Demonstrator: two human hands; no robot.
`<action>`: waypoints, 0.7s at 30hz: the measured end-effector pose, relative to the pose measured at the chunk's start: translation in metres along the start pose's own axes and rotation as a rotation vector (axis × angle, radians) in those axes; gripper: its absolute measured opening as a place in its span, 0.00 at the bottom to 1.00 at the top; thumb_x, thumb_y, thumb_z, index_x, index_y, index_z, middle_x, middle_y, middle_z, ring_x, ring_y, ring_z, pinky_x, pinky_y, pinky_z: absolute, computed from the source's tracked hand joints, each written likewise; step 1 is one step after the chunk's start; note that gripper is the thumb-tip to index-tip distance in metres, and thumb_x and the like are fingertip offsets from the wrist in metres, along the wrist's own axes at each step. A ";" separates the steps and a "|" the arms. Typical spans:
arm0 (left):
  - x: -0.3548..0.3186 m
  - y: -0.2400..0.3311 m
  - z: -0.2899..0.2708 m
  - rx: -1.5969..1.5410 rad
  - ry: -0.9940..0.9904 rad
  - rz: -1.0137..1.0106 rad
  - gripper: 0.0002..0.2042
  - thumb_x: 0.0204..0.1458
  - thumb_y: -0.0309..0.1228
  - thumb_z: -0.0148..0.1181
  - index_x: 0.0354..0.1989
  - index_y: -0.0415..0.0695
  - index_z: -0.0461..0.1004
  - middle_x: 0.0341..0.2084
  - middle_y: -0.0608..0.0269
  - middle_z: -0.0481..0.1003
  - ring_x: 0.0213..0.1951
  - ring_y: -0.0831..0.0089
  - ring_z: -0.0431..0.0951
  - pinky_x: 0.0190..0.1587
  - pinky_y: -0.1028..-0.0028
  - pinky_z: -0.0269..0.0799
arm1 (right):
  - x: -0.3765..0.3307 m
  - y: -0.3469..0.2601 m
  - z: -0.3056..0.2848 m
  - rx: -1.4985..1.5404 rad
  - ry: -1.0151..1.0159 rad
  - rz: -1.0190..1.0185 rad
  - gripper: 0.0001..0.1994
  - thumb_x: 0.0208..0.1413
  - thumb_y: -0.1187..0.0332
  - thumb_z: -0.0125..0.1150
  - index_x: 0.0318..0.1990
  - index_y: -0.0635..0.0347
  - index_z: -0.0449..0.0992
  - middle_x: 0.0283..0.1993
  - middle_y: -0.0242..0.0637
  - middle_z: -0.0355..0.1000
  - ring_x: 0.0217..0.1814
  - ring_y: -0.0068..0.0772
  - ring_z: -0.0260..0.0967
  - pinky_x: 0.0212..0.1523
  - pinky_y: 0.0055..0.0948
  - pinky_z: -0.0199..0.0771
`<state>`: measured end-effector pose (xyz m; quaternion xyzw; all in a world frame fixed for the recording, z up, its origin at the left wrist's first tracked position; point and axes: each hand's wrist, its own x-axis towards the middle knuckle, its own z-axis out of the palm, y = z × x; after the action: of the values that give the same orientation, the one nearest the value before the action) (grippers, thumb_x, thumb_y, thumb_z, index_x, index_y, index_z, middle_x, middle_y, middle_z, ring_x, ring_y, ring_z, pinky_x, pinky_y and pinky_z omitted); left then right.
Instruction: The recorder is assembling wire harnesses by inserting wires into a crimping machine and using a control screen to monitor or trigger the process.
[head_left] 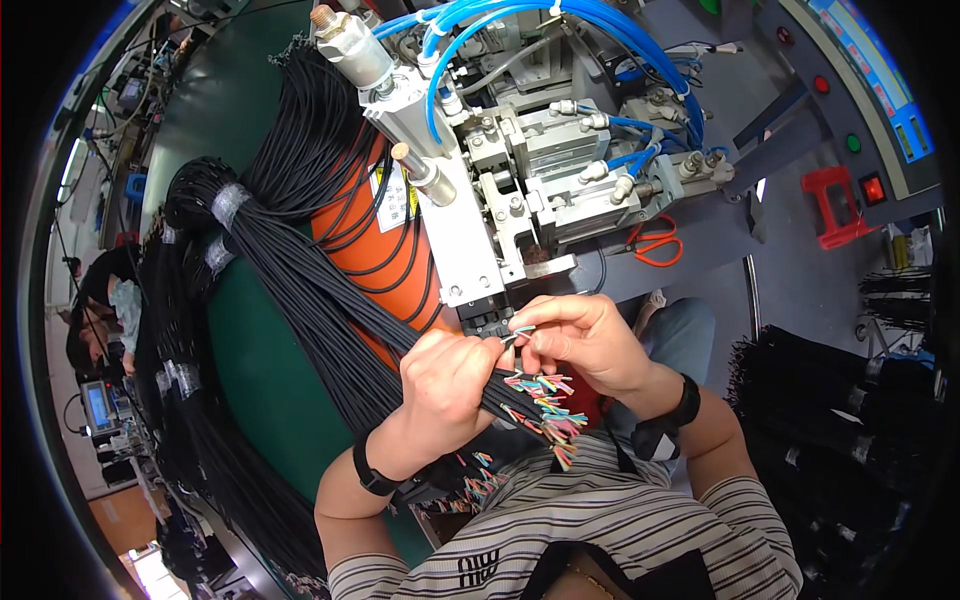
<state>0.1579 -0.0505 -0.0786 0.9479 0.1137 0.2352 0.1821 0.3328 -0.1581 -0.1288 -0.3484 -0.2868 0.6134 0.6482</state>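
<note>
My left hand point(447, 378) is closed around the end of a black cable, just in front of the machine's white plate point(462, 235). Thin coloured wires point(523, 331) stick out of that cable's end. The fingertips of my right hand point(588, 343) pinch these wires. Beneath my hands lies a thick bundle of black cables point(340, 315), whose stripped ends point(548, 410) fan out in red, yellow, blue and white. A small black fixture point(487, 318) of the machine sits right beyond my fingers, partly hidden by them.
Metal pneumatic clamps point(560, 150) with blue air hoses point(560, 8) stand ahead. Orange-handled scissors point(655, 242) lie beside them. A control panel point(870, 130) is at the far right. Taped cable bundles point(185, 380) cover the green table point(245, 350) at left; more bundles point(820, 420) hang at right.
</note>
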 end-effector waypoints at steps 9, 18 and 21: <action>-0.001 0.001 0.002 -0.064 -0.027 0.005 0.14 0.35 0.27 0.68 0.33 0.40 0.75 0.21 0.66 0.74 0.22 0.66 0.74 0.31 0.70 0.66 | 0.007 -0.010 -0.002 -0.729 0.001 -0.229 0.03 0.58 0.77 0.62 0.37 0.69 0.79 0.35 0.36 0.76 0.28 0.24 0.75 0.26 0.24 0.73; -0.002 0.007 0.001 0.146 -0.081 -0.019 0.18 0.39 0.25 0.61 0.43 0.35 0.77 0.27 0.61 0.72 0.29 0.66 0.75 0.34 0.70 0.70 | 0.011 -0.013 0.004 -1.477 0.045 -0.563 0.05 0.47 0.75 0.65 0.30 0.62 0.75 0.29 0.37 0.69 0.23 0.40 0.70 0.24 0.34 0.71; -0.001 0.003 0.003 0.126 -0.106 -0.021 0.21 0.40 0.24 0.60 0.47 0.34 0.77 0.31 0.59 0.72 0.32 0.66 0.75 0.35 0.70 0.72 | 0.012 -0.010 -0.001 -1.452 0.058 -0.501 0.05 0.49 0.75 0.64 0.32 0.63 0.75 0.29 0.37 0.69 0.24 0.40 0.71 0.24 0.36 0.71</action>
<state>0.1589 -0.0543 -0.0805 0.9674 0.1282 0.1750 0.1304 0.3410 -0.1466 -0.1221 -0.6272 -0.6709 0.0965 0.3836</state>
